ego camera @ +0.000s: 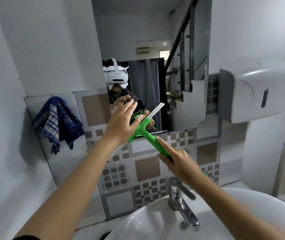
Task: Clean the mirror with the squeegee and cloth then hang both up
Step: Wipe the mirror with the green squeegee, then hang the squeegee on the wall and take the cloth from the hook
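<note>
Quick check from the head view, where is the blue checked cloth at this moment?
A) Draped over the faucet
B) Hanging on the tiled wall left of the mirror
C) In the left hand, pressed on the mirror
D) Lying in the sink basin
B: the blue checked cloth hangs on the wall tiles left of the mirror, in neither hand; the right hand holds the green squeegee, and the left hand is open at its blade.
</note>
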`<state>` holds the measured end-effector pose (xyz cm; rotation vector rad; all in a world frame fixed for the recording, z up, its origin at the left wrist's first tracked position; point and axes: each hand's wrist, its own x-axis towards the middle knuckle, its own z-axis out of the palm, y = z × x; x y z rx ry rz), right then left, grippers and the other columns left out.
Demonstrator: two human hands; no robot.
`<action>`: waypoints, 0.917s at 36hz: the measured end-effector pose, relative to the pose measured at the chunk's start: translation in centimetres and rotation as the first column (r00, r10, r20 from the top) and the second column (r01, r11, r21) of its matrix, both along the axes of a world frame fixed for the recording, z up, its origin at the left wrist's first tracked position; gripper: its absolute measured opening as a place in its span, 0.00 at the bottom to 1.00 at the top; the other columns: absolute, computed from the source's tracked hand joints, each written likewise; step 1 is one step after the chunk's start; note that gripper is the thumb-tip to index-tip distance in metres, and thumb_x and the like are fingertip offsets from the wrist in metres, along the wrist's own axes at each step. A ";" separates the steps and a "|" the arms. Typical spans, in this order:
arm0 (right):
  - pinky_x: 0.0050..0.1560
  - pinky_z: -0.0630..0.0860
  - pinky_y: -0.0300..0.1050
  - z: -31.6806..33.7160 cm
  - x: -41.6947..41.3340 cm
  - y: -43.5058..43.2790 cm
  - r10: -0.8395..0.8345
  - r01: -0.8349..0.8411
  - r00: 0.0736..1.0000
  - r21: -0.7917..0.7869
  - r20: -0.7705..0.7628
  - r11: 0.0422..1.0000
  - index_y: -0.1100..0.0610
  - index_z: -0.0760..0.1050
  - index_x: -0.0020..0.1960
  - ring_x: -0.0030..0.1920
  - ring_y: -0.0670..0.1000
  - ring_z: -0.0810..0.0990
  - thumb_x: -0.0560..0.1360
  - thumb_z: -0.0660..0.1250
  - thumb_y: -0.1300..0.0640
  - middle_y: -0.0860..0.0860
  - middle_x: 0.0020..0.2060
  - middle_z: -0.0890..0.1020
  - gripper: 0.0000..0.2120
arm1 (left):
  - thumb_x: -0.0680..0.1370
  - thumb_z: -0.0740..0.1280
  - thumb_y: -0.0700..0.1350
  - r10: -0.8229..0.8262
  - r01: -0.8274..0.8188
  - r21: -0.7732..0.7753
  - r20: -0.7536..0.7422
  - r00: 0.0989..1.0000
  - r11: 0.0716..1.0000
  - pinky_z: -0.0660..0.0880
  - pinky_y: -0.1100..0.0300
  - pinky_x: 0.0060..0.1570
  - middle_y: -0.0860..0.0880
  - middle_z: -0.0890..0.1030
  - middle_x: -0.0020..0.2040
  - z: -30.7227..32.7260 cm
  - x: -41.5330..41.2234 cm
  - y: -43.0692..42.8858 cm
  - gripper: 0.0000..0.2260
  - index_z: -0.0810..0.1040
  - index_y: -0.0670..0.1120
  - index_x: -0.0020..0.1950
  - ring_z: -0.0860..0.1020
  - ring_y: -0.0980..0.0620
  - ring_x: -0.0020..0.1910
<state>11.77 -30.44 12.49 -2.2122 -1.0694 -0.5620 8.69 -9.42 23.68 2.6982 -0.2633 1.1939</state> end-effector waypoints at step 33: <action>0.51 0.73 0.48 8.9 1.2 6.9 0.540 -0.355 0.707 -0.431 0.457 0.830 0.45 0.51 0.75 0.48 0.51 0.75 0.78 0.46 0.43 0.48 0.52 0.78 0.26 | 0.79 0.59 0.47 0.245 -0.250 0.211 0.049 0.968 0.945 0.65 0.62 0.53 0.51 0.76 0.44 -7.7 -13.3 3.0 0.21 0.65 0.45 0.72 0.69 0.54 0.44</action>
